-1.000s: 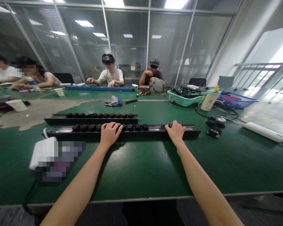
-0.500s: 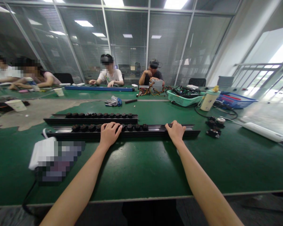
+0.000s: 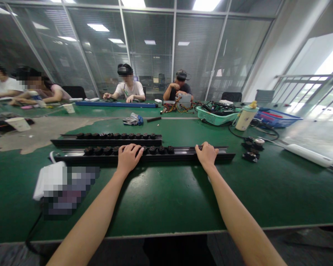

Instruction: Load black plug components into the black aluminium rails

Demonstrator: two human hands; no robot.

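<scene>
A long black rail [image 3: 183, 157] lies flat, studded with a row of knobbly black blocks [image 3: 158, 149]. A matching rail [image 3: 105, 142] sits just behind it.

The left hand [image 3: 129, 159] lies over black parts [image 3: 158, 149] lined along a black rail [image 3: 183, 157], and the right hand [image 3: 207, 155] rests further along it on the green bench [image 3: 166, 199]. A second loaded rail [image 3: 107, 142] lies just beyond the hands, with loose black pieces [image 3: 251, 156] right of the right hand.
</scene>
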